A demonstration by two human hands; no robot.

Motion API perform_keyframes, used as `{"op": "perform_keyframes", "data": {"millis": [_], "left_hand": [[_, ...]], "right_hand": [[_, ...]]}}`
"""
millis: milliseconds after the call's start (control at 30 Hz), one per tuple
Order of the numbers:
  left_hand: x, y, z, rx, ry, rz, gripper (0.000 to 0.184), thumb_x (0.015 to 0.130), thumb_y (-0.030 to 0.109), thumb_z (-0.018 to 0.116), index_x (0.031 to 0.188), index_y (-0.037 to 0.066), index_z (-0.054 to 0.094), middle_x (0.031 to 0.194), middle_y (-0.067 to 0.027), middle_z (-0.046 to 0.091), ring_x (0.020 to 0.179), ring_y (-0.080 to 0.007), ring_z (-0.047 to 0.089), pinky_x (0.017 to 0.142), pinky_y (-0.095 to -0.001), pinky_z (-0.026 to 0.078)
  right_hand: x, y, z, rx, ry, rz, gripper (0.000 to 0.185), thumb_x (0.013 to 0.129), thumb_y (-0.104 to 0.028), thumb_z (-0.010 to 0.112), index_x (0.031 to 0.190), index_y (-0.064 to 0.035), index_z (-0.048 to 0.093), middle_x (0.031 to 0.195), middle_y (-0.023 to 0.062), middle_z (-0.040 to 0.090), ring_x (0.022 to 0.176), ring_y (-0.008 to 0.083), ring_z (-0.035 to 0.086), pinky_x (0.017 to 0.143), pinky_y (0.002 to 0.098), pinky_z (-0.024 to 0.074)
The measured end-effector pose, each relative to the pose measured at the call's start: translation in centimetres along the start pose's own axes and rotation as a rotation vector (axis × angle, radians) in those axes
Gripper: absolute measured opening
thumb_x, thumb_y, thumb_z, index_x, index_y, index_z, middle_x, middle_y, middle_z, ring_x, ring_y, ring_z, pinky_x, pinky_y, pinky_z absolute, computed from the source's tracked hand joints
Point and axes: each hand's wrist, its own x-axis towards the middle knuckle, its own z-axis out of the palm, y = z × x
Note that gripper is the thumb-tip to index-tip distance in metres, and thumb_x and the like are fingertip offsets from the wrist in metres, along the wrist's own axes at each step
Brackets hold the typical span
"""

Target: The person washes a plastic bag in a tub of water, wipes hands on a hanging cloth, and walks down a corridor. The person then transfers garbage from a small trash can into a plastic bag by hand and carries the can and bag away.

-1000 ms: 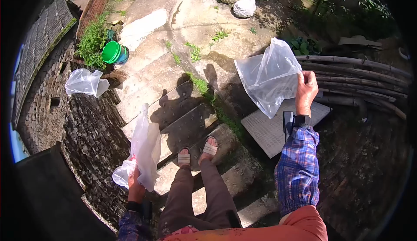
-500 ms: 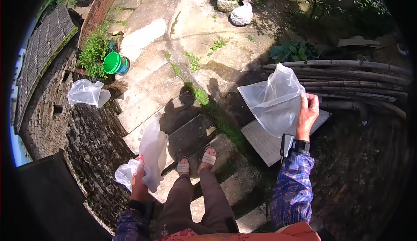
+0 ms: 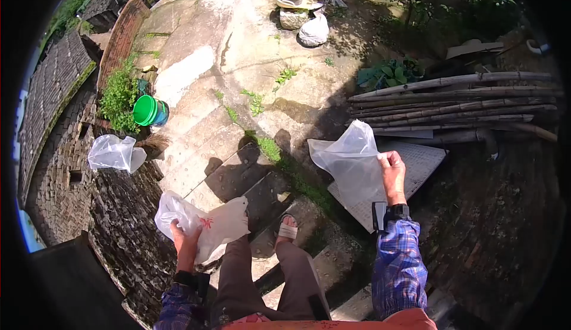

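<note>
In my left hand (image 3: 187, 239) is a whitish plastic bag (image 3: 221, 226) with a red print, its folds bunched round the fingers. The fingers are closed on it, and it hangs in front of my left foot. Out to the right, my right hand (image 3: 392, 172) pinches the edge of a clear plastic bag (image 3: 351, 162). That bag spreads to the left of the fingers, above a pale textured board (image 3: 416, 166). Another clear plastic bag (image 3: 116, 153) lies on top of the rough stone wall at the left, apart from both hands.
Stone steps (image 3: 196, 169) lie ahead of my sandalled feet. A green bucket (image 3: 148, 111) stands beside a leafy bush (image 3: 119, 101). Bamboo poles (image 3: 452, 101) are stacked at the right. Farther off, a white sack (image 3: 313, 31) sits by a stone block (image 3: 293, 19) with basins on it.
The bag in my left hand has swung up and rightward, now showing its red print. My right hand has come lower and slightly left with the clear bag. The view has shifted slightly.
</note>
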Motion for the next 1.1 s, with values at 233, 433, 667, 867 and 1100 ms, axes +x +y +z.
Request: {"op": "perform_keyframes", "data": {"millis": [233, 433, 667, 867, 1100], "left_hand": [[7.5, 4.7, 0.0, 0.016, -0.025, 0.529, 0.043, 0.086, 0.014, 0.068, 0.127, 0.009, 0.058, 0.111, -0.0141, 0.047, 0.099, -0.0275, 0.050, 0.088, -0.0371, 0.043], [14.2, 7.7, 2.8, 0.300, -0.230, 0.725, 0.019, 0.083, 0.024, 0.069, 0.087, 0.005, 0.072, 0.103, -0.0127, 0.058, 0.088, -0.0334, 0.062, 0.073, -0.0416, 0.050], [22.1, 7.7, 6.1, 0.336, -0.555, 0.982, 0.028, 0.086, 0.016, 0.064, 0.113, 0.011, 0.066, 0.099, -0.0064, 0.066, 0.086, -0.0264, 0.066, 0.077, -0.0358, 0.052], [21.7, 16.3, 7.0, -0.624, -1.253, 0.194, 0.045, 0.095, 0.031, 0.059, 0.125, -0.002, 0.050, 0.103, -0.0106, 0.063, 0.102, -0.0151, 0.061, 0.083, -0.0304, 0.050], [17.8, 18.4, 9.7, -0.278, -0.976, 0.672, 0.033, 0.099, 0.027, 0.054, 0.117, -0.001, 0.059, 0.093, -0.0019, 0.064, 0.085, -0.0085, 0.056, 0.077, -0.0268, 0.048]], "right_hand": [[1.2, -1.4, 3.7, -0.509, -0.193, -0.201, 0.011, 0.086, -0.012, 0.068, 0.087, -0.0042, 0.060, 0.078, 0.0075, 0.063, 0.073, 0.0114, 0.056, 0.074, 0.0297, 0.0478], [-0.8, -10.0, 13.2, -0.002, -0.010, -0.258, 0.009, 0.091, -0.015, 0.064, 0.090, -0.0063, 0.062, 0.087, -0.0030, 0.056, 0.085, 0.0071, 0.049, 0.081, 0.0240, 0.0419], [-9.6, -18.2, 19.8, 0.306, -0.105, -0.271, 0.008, 0.085, -0.001, 0.065, 0.088, -0.0042, 0.059, 0.123, 0.0076, 0.055, 0.110, 0.0172, 0.054, 0.098, 0.0324, 0.0407], [-14.6, -20.0, 24.0, -0.195, -0.264, -0.463, 0.015, 0.073, 0.005, 0.064, 0.085, -0.0037, 0.060, 0.126, 0.0143, 0.055, 0.114, 0.0286, 0.058, 0.095, 0.0355, 0.0469], [-15.1, -19.9, 28.8, -0.057, -0.345, -0.390, 0.016, 0.077, 0.000, 0.069, 0.090, -0.0029, 0.060, 0.114, 0.0106, 0.060, 0.102, 0.0233, 0.059, 0.088, 0.0331, 0.0478]]}}
